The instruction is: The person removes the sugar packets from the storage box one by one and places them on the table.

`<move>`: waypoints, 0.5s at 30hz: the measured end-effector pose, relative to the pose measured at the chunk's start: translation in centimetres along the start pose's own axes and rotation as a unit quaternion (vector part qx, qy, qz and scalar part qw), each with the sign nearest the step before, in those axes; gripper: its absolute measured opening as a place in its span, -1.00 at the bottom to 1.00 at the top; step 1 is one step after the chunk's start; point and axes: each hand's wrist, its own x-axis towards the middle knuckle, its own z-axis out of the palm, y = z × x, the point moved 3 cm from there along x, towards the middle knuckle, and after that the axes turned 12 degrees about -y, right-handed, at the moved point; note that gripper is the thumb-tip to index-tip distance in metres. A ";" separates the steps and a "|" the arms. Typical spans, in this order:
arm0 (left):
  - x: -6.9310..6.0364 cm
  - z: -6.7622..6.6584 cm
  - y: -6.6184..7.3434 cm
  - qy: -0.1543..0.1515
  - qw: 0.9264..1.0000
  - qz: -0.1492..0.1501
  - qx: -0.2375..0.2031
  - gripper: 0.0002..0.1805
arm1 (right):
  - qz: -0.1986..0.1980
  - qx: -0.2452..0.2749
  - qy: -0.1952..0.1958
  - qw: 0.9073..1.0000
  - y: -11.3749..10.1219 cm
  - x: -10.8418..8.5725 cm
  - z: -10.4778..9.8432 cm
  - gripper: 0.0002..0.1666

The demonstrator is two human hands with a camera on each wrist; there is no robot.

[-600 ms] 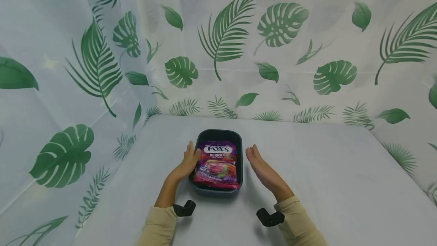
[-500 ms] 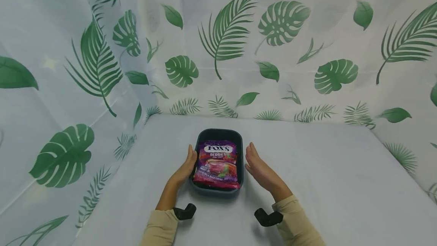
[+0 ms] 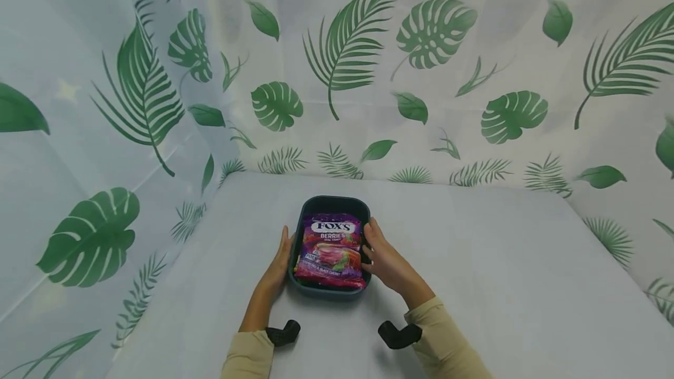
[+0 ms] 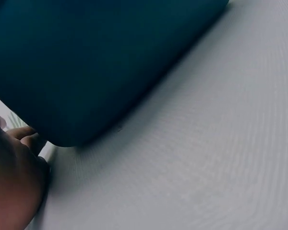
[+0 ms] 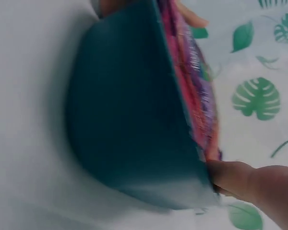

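Observation:
A dark teal rounded rectangular container point(image 3: 327, 293) stands on the white table in the head view. In it lies a purple and pink Fox's Berries candy bag point(image 3: 330, 250). My left hand point(image 3: 276, 271) grips the container's left side, the fingers along the outer wall. On the opposite side my right hand point(image 3: 389, 262) holds the wall, its thumb point(image 5: 230, 177) at the rim in the right wrist view. The left wrist view shows the container's wall point(image 4: 101, 62) up close; the left hand's fingertips are partly hidden behind it.
The white table point(image 3: 474, 250) spreads around the container. White curtains with green leaf prints point(image 3: 437, 34) enclose the back and sides. A black wrist camera mount point(image 3: 284, 333) sits on the left wrist, and another mount point(image 3: 400, 335) on the right.
My right hand has moved left, from apart to touching the container's right side. The left hand has slid down slightly along its side. The container stays nearly in place.

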 end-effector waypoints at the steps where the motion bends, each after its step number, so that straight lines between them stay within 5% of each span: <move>1: 0.0 0.0 0.0 0.000 1.000 0.002 0.001 -0.30 | 0.009 0.008 0.001 1.000 0.2 0.3 0.0 -0.05; 10: 0.0 -0.2 0.1 0.015 0.999 0.026 0.045 -0.31 | -0.001 0.072 -0.003 0.997 1.4 1.8 -0.1 -0.18; 15: -1.0 0.4 1.8 0.005 0.998 0.021 0.052 -0.37 | 0.001 0.071 -0.001 0.997 1.7 1.8 0.3 -0.14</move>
